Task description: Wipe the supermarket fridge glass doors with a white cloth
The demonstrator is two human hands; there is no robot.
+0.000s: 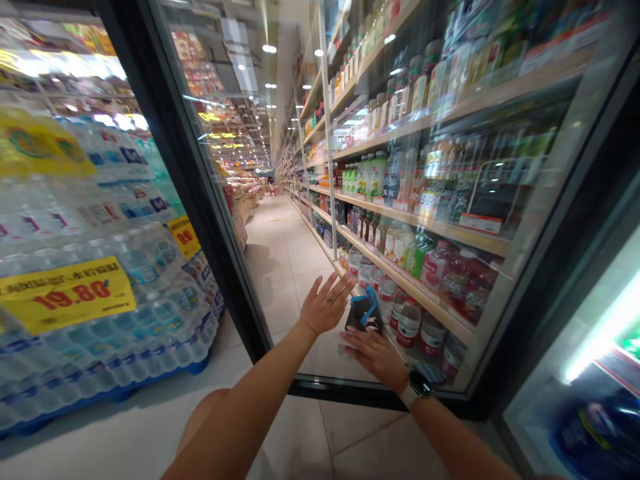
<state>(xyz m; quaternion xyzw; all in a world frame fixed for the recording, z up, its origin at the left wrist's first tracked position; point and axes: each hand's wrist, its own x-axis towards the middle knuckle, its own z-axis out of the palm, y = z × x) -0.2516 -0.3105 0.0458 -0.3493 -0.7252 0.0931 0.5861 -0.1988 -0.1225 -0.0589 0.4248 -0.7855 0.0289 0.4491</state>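
Observation:
My left hand (327, 303) is stretched out in front of a glass door (315, 167) with a black frame. Its fingers are extended and slightly apart, and nothing is in them. Lower and to the right, my right hand (373, 353) is also held out, fingers long and flat, with a dark watch (420, 383) on the wrist. Just beyond its fingers shows a small dark shape (356, 315) with a bright blue strip (369, 303). I cannot tell what it is, or whether it is a reflection. Whether either palm touches the glass is unclear.
Bottled drinks (407, 320) fill wooden shelves (425, 287) seen in the glass. Packs of water bottles (160, 320) are stacked on the left behind a yellow price sign (70, 293). A lit cooler interior (595, 347) opens at the right. Tiled floor (360, 433) lies below.

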